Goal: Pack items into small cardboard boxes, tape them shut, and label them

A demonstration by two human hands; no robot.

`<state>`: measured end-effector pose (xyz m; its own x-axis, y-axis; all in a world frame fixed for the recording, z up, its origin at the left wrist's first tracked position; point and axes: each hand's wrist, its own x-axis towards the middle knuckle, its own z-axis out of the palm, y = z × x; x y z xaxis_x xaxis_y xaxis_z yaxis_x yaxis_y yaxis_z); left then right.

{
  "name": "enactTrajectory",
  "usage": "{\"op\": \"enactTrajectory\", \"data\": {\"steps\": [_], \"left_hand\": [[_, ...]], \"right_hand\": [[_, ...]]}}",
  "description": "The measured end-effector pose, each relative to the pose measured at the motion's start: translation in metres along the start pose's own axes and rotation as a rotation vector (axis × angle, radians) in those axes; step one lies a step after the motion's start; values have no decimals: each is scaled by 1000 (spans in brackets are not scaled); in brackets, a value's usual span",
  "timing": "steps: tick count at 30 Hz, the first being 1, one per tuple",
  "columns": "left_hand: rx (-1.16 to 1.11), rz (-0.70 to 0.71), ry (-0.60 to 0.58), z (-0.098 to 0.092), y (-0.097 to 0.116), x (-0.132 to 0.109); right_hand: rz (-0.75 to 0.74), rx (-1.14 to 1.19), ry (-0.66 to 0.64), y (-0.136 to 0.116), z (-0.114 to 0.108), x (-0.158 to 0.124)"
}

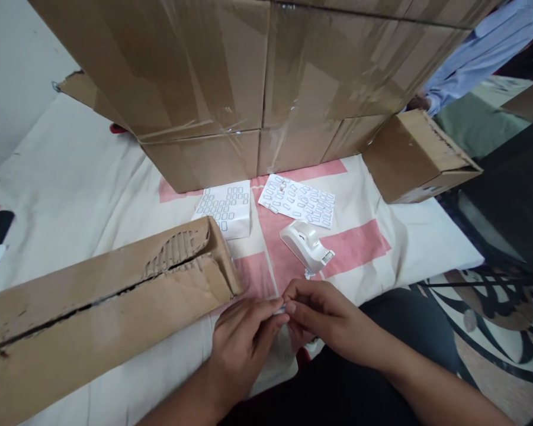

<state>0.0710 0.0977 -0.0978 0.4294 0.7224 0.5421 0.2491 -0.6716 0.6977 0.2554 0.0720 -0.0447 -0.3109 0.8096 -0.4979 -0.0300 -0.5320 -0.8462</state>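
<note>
My left hand and my right hand meet at the front middle, just above the cloth. Fingers of both pinch a tiny pale piece whose kind I cannot make out; the fingertips cover most of it. Beyond my right hand stands a white tape dispenser with its cutting end toward me. Behind it lies a white sheet printed with rows of small outlined rectangles. A second, similar sheet is to the left, partly folded down at its front edge.
A wall of taped cardboard rises at the back. A long cardboard box lies at left, near my left hand. An open carton sits at back right. Past it shows a person's blue sleeve. White-and-pink cloth covers the surface.
</note>
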Motion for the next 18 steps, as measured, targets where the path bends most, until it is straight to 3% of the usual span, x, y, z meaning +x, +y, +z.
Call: {"op": "enactTrajectory", "data": {"steps": [5, 13, 18], "left_hand": [[-32, 61, -11, 0, -3, -3], [-11, 23, -38, 0, -2, 0], [-21, 72, -43, 3, -6, -6]], "right_hand": [[-1, -65, -36, 1, 0, -2], [-120, -271, 119, 3, 1, -3], [-20, -117, -3, 2, 0, -2]]}}
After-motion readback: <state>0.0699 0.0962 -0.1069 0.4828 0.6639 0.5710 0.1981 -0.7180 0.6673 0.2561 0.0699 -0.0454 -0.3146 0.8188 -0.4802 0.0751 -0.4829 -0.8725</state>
